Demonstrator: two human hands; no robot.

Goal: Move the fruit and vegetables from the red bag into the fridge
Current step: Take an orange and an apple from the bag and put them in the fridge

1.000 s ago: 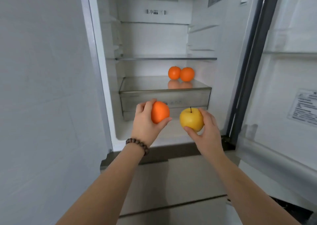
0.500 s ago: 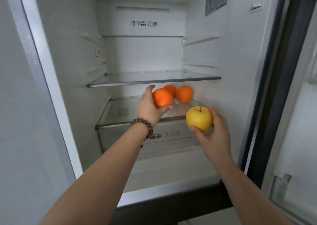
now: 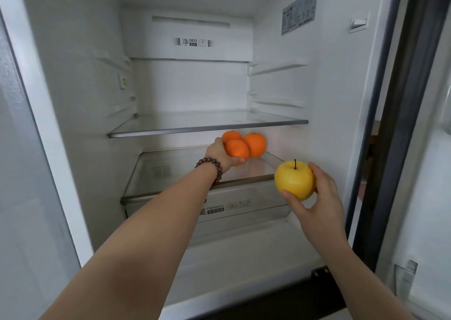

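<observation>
The fridge stands open in front of me. My left hand [image 3: 219,154], with a bead bracelet on the wrist, reaches deep inside and grips an orange [image 3: 236,151] just above the glass shelf over the crisper drawer [image 3: 170,173]. Two more oranges [image 3: 255,144] rest at the back of that shelf, right behind the held one. My right hand [image 3: 317,197] holds a yellow apple [image 3: 294,181] with a dark stem near the shelf's front right corner, outside the drawer front. The red bag is out of view.
A second glass shelf [image 3: 207,124] sits above, bare. The crisper drawer front [image 3: 244,206] carries a FRESHBOX label. The open fridge door [image 3: 427,173] stands at the right, a white wall or panel [image 3: 29,173] at the left.
I have moved closer to the fridge. My left hand carried its orange forward onto the lower shelf beside the two oranges. My right hand with the apple advanced a little.
</observation>
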